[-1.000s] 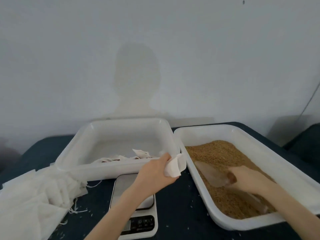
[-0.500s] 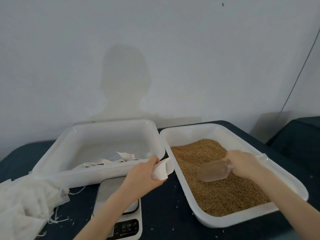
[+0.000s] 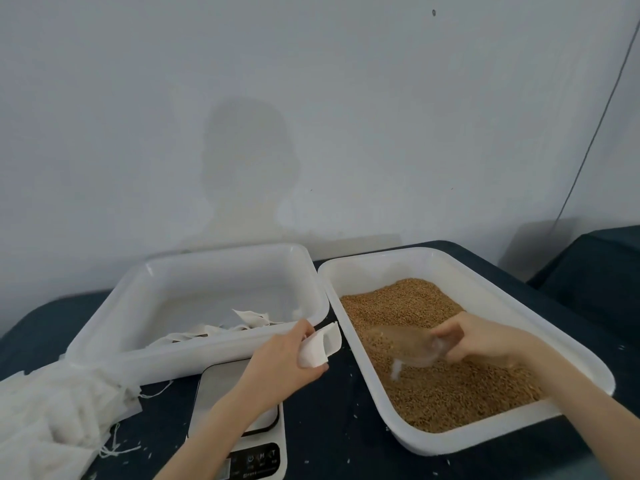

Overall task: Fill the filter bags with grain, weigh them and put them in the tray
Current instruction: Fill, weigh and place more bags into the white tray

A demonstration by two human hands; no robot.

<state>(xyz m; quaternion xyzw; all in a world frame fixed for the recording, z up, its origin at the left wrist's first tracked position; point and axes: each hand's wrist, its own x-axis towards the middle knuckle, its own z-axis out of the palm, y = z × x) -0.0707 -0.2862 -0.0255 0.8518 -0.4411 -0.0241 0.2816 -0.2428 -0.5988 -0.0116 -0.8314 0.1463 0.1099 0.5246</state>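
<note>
My left hand (image 3: 281, 358) pinches a small white filter bag (image 3: 320, 344) with its mouth held open, just left of the grain tray's rim. My right hand (image 3: 485, 337) grips the handle of a clear plastic scoop (image 3: 403, 344) that lies low over the brown grain (image 3: 433, 358) and holds grain; the scoop is blurred. The grain fills a white tray (image 3: 512, 296) on the right. A second white tray (image 3: 194, 356) on the left holds a few filled bags (image 3: 214, 329) along its near wall. A kitchen scale (image 3: 242, 441) sits under my left forearm.
A heap of loose white filter bags (image 3: 45, 420) with strings lies at the left on the dark blue table (image 3: 332, 427). Stray grains dot the cloth. A pale wall rises behind the trays, with a thin cable (image 3: 595, 126) at the right.
My right hand has brought the scoop down into the grain, and the scoop now carries grain. My left hand kept the bag open beside the tray rim. The camera has shifted slightly.
</note>
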